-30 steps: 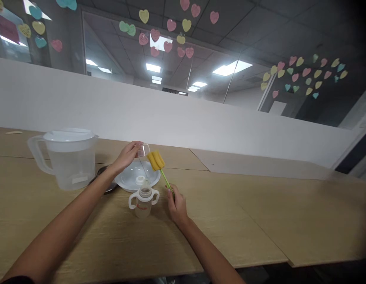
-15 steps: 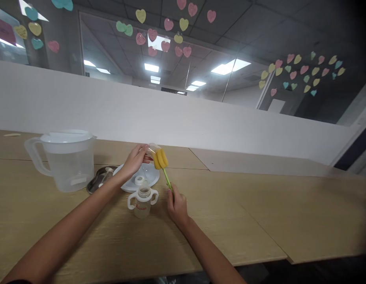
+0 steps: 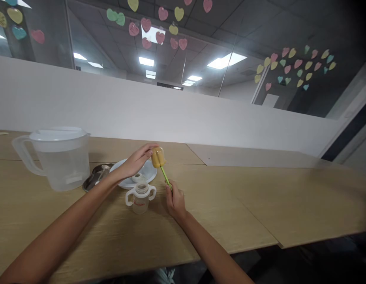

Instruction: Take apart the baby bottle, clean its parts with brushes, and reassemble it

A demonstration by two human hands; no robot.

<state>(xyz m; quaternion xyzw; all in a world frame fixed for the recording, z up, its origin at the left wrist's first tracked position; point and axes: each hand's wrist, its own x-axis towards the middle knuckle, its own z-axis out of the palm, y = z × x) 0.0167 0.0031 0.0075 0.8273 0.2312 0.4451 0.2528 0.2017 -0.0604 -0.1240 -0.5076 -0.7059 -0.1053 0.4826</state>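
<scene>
My right hand grips the green handle of a yellow sponge brush. A clear cup-shaped cover sits over the sponge head, and my left hand holds that cover from the left. Below the hands, a small clear bottle with two white handles and an open top stands on the table. Behind it, a white ring-shaped piece lies on a pale plate, partly hidden by my left hand.
A large translucent lidded pitcher stands at the left. Beside it, a metal tray holds a small clear item. A white wall rises behind the wooden table, whose front edge runs below my forearms.
The clear cover has slid over the yellow sponge head, which was outside it before. My left hand has moved with the cover. The view has shifted slightly.
</scene>
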